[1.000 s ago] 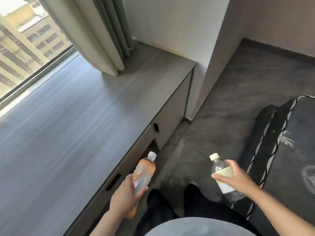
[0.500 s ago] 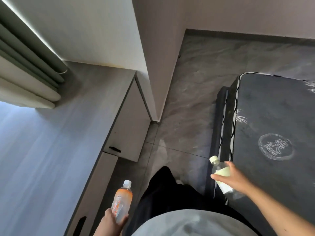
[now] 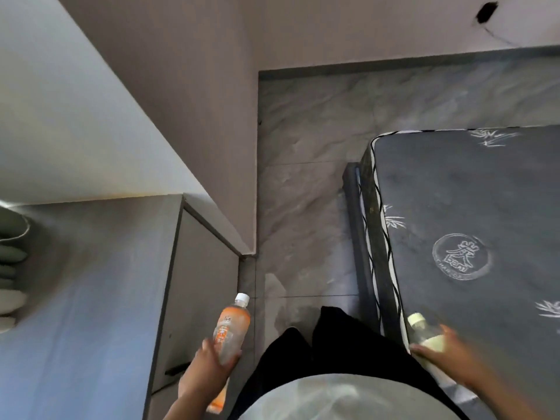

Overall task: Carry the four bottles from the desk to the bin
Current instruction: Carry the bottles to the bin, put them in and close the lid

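Observation:
My left hand [image 3: 202,375] grips an orange-labelled bottle [image 3: 231,327] with a white cap, held upright beside the grey desk [image 3: 78,313] at the lower middle. My right hand [image 3: 445,356] holds a clear bottle with a pale yellow cap and label [image 3: 424,331] at the lower right, over the edge of the mattress. This hand and its bottle are blurred. No bin and no other bottles are in view.
A dark mattress [image 3: 472,237] on a bed frame fills the right side. A wall corner [image 3: 251,177] juts out ahead on the left, past the desk's cabinet front [image 3: 200,286]. Grey marble floor [image 3: 306,183] runs between them. Curtain folds [image 3: 10,262] hang at far left.
The view has turned right, away from the window and along the floor between wall and bed. Both hands keep their bottles; the left one has risen into view.

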`<state>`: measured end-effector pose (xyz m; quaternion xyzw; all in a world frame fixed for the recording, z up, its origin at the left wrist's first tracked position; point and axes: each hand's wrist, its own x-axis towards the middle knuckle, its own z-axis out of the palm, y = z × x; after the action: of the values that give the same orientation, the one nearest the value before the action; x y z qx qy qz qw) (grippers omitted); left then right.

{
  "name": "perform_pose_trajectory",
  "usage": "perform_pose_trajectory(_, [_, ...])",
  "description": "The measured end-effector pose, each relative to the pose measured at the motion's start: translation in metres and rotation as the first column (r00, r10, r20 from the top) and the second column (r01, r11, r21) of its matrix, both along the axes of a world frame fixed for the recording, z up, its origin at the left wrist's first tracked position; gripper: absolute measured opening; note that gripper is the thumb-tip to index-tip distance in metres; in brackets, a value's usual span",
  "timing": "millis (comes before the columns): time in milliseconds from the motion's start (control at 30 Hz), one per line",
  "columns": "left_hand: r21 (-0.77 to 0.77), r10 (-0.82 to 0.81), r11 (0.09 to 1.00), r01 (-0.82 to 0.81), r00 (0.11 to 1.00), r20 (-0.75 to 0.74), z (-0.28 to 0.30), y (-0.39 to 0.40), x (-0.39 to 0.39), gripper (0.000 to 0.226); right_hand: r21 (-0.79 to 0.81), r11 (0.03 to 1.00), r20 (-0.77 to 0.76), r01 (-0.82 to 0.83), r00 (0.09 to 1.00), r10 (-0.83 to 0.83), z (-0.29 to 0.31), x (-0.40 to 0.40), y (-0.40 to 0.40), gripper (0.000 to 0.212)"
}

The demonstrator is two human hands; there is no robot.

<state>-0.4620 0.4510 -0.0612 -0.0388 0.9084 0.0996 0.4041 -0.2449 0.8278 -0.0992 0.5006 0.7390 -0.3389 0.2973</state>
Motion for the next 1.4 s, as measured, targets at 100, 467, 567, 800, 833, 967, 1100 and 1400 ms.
perform_pose_trajectory(100, [-0.008,-0.042,0.999,0.042,0.999,-0.022,0.001,0.034,-0.039,0.06,0.041,0.997,0.015,0.062,0.998,-0.063,-0.005,0.007,0.017,0.071])
perform_pose_trajectory(467, [0.011,0.049,0.999,-0.049,0.998,0.026,-0.011,0.122,-0.119,0.068,-0.007,0.989,-0.111,0.147,0.983,-0.146,0.018,-0.124,0.135,0.092])
perform_pose_trajectory(567, [-0.008,0.12,0.993,-0.12,0.991,0.051,-0.007,0.134,-0.132,0.065,-0.008,0.993,-0.132,0.119,0.984,-0.119,0.021,-0.166,0.154,0.094])
perform_pose_trajectory(800, [0.017,0.199,0.98,-0.2,0.979,0.03,-0.007,0.187,-0.199,0.061,-0.028,0.996,-0.09,0.086,0.992,-0.088,0.014,-0.243,0.189,0.097])
perform_pose_trajectory(833, [0.051,0.174,0.983,-0.175,0.985,0.017,-0.007,0.196,-0.213,0.064,-0.03,0.994,-0.081,0.102,0.991,-0.104,0.012,-0.251,0.193,0.097])
perform_pose_trajectory(967, [0.105,0.083,0.99,-0.094,0.991,0.102,-0.011,0.224,-0.276,0.079,-0.046,0.981,-0.029,0.187,0.982,-0.188,0.011,-0.277,0.206,0.097])
perform_pose_trajectory(1100, [0.031,0.04,0.999,-0.041,0.998,0.043,-0.011,0.257,-0.345,0.067,-0.028,0.951,0.003,0.308,0.951,-0.308,0.013,-0.292,0.214,0.105])
perform_pose_trajectory(1400, [0.078,-0.091,0.993,0.09,0.996,0.008,-0.016,0.344,-0.46,0.06,-0.03,0.869,0.047,0.493,0.87,-0.492,-0.003,-0.347,0.264,0.078])
